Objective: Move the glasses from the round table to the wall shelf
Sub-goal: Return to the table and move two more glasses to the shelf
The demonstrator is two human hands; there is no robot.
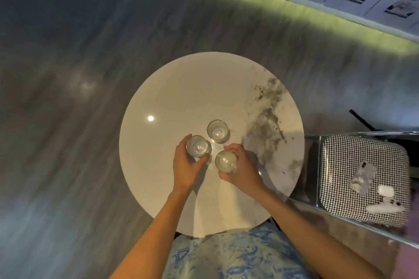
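Head view — three clear glasses stand upright in a tight cluster near the middle of the round table (172,102), close together but whether their walls touch cannot be told. The left hand (187,171) wraps the left glass (198,146), thumb at its far-left side and the fingers (201,161) curled round its near side. The right hand (242,169) closes round the near-right glass (225,161), fingers bent against its far wall and thumb at its near side. The far glass (217,131) stands free, untouched. Whether either held glass has left the table cannot be told. No wall shelf is identifiable in this view; a houndstooth cushion (353,165) on a chair sits to the right.

Handling, as judged: the glasses look empty, rigid, smooth-walled and breakable — light enough for one hand each, yet slippery. A wrap round the side wall below the rim suits them; they should be lifted straight up so neighbours do not knock, and set down gently.
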